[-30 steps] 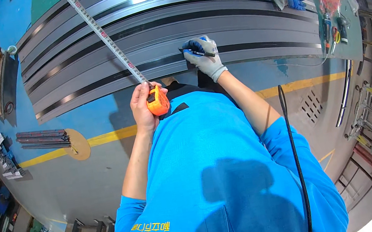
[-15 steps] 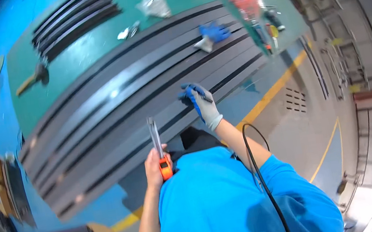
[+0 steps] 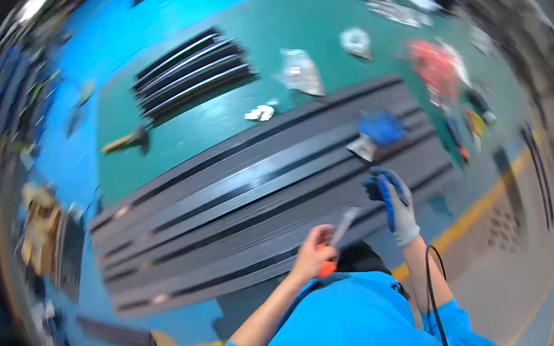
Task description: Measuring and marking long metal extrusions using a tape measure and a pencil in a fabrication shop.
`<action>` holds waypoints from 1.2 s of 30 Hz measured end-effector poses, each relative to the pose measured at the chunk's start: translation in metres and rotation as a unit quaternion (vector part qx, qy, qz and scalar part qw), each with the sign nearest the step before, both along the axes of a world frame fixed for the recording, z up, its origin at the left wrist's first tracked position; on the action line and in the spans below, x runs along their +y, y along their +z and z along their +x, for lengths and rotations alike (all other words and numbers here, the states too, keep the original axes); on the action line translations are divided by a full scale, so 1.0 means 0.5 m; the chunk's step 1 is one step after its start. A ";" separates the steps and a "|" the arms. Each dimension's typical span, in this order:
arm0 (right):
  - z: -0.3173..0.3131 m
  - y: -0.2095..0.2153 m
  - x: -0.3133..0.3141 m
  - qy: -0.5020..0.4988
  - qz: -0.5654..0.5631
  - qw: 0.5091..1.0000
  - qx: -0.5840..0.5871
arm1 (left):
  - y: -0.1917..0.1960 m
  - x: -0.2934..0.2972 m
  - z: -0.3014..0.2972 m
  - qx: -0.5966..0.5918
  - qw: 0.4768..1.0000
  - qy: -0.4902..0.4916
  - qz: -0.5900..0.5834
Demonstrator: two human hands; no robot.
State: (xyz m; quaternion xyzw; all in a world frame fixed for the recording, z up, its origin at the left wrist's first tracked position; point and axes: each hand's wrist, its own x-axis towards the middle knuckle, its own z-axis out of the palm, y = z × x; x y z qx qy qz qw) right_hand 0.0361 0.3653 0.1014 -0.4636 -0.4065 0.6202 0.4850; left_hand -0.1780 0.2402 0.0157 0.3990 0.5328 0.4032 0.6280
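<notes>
My bare left hand point(image 3: 314, 255) is closed around an orange tape measure point(image 3: 327, 264). Its pale metal blade point(image 3: 346, 224) sticks out toward the upper right, over the near edge of the long grey panels point(image 3: 247, 214). My right hand point(image 3: 396, 208), in a white glove with blue palm and fingers, hovers at the near right side of the panels. Its fingers are curled, and a dark, slim pen-like thing point(image 3: 401, 190) lies along them, blurred by motion. A spare blue-and-white glove point(image 3: 380, 129) rests on the panels just beyond.
On the green table point(image 3: 210, 122) lie a stack of short dark profiles point(image 3: 191, 74), a mallet point(image 3: 129, 140), clear plastic bags point(image 3: 302, 72) and a red bag point(image 3: 435, 66). Hand tools point(image 3: 477, 117) sit at the right. A black cable point(image 3: 434, 293) runs along my right arm.
The view has swung, so the table sits lower and further right. My left hand has moved right, nearer my right hand, and the tape blade has tilted from upright toward the right.
</notes>
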 end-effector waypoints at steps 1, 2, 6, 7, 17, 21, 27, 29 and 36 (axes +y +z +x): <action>-0.003 0.008 0.030 0.007 0.015 1.000 0.024 | 0.005 0.030 0.038 -0.044 0.999 -0.012 0.012; -0.001 0.002 0.058 0.033 0.012 0.999 0.040 | 0.022 0.055 0.075 -0.013 1.000 -0.024 -0.012; 0.028 -0.001 0.149 0.155 0.109 0.981 -0.051 | 0.026 0.119 0.193 -0.038 0.999 0.027 -0.006; 0.046 -0.021 0.161 0.204 0.095 0.972 -0.068 | 0.029 0.132 0.215 -0.032 0.998 0.050 0.000; 0.062 -0.131 0.168 0.340 0.018 0.937 -0.073 | 0.085 0.206 0.299 -0.013 0.985 0.154 -0.072; 0.069 -0.167 0.183 0.100 -0.169 0.976 0.092 | 0.159 0.286 0.338 -0.023 0.982 0.189 0.007; 0.112 -0.148 0.139 -0.105 -0.095 0.980 0.137 | 0.137 0.317 0.331 -0.043 0.986 0.125 -0.101; 0.147 -0.148 0.120 -0.154 -0.103 0.974 0.126 | 0.132 0.327 0.345 -0.062 0.986 0.103 -0.116; 0.212 -0.133 -0.023 -0.249 -0.132 0.957 0.069 | 0.045 0.317 0.393 -0.193 0.964 0.112 -0.143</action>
